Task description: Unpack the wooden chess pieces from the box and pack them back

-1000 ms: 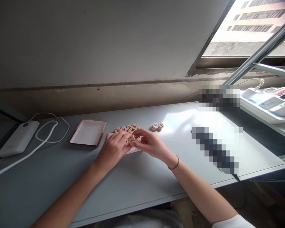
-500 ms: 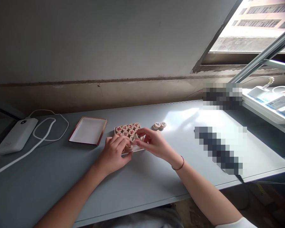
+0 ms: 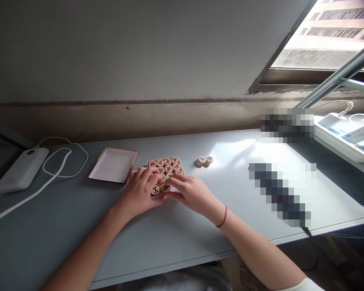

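Note:
A shallow open box holds rows of round wooden Chinese chess pieces with red and black characters. My left hand curls over its left side, fingers on the pieces and thumb along the front wall. At the front row, my right hand pinches a black-marked chess piece between thumb and fingers. Another black-marked piece lies in the front left corner. My fingers hide some middle pieces. Outside the box, to the right, a small group of stacked chess pieces sits on the table.
The box lid lies inside-up left of the box. A white power bank with a white cable is at the far left of the grey table. A blurred dark object lies at right, near a white tray.
My right hand has moved left and toward the front row with a chess piece. Pieces now show at the front left of the box. My left hand has shifted slightly left.

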Demonstrator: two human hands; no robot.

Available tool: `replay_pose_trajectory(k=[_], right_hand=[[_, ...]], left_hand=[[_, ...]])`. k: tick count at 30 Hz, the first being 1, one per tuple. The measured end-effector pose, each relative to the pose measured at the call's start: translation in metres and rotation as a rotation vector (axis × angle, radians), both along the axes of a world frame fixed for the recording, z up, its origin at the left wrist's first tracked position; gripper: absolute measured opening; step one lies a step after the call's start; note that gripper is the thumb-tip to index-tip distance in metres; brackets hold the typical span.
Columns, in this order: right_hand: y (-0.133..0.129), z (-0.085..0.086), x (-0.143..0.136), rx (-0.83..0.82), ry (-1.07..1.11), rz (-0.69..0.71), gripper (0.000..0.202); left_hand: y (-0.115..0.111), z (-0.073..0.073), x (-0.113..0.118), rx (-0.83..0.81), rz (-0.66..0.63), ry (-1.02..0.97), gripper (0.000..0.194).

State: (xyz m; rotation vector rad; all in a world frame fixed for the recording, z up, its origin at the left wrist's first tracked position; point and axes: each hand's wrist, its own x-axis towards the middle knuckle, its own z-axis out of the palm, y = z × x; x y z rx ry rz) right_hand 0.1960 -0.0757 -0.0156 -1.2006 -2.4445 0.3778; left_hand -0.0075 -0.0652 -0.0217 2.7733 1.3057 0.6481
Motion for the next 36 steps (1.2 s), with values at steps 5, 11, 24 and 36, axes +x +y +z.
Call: replay_pose_trajectory(k=[5,11,24,36], right_hand=[[-0.001,0.001,-0.001,-0.013,-0.013,0.024,0.017],[0.0,0.007,0.005,-0.083,0.077,0.045,0.017],[0.049,-0.014,0.063,-0.065,-0.099,-0.482,0.033],[0.039,0.003,0.051,-0.226,0.23,-0.465,0.018]], left_hand=[[-0.001,0.001,0.001,-0.024,-0.017,0.029,0.026],[-0.001,-0.002,0.003,-0.054,-0.029,0.025,0.029],[-0.003,-0.005,0.022,0.036,-0.051,0.083,0.014],[0.003,0.007,0.031,-0.053,-0.013,-0.08,0.038]])
